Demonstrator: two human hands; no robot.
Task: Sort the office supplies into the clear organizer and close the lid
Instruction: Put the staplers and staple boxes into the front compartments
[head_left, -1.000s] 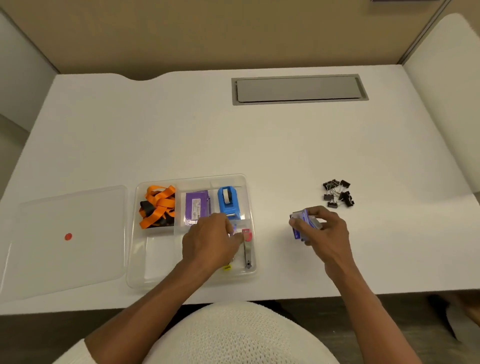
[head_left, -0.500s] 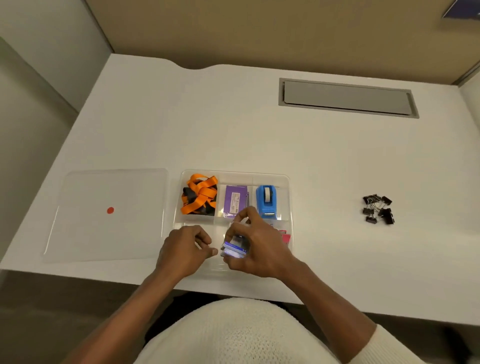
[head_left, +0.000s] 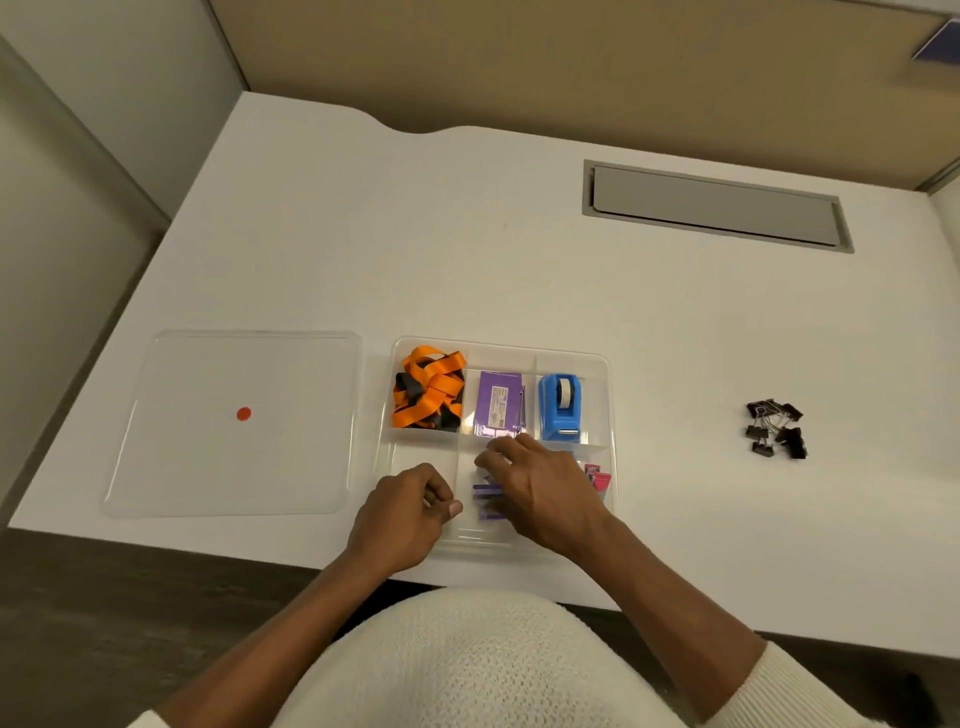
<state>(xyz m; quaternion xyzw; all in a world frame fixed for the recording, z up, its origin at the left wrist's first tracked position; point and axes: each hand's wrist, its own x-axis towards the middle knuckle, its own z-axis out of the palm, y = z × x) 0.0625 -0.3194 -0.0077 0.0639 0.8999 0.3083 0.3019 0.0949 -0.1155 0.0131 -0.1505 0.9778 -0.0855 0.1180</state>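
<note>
Head view, table (head_left: 519, 260): white, carrying everything in play; a grey hatch sits in its far side.
Lid (head_left: 234, 421): clear, with a red dot, lying flat just left of the organizer, so closing is not yet due.
Clear organizer (head_left: 608, 395): open near the front edge; far row holds orange lanyards (head_left: 428, 387), a purple box (head_left: 496, 402) and a blue tape dispenser (head_left: 560, 408), one to each compartment.
Right hand (head_left: 540, 491): lowered into the near middle compartment, fingers spread loosely over small purple packets (head_left: 487, 491); whether it grips any of them I cannot tell.
Left hand (head_left: 410, 506): loosely curled, holding nothing visible, resting at the divider beside the near left compartment.
Pink item (head_left: 600, 478): partly hidden in the near right compartment.
Binder clips (head_left: 776, 428): black cluster, well apart on the right, unsorted.
Step in hand, as judged: settling the packets. Lay them flat below the dividers, then lift the fingers straight up so nothing drags out.
After that: gather the clips as one pile for the near left compartment, which looks empty.
</note>
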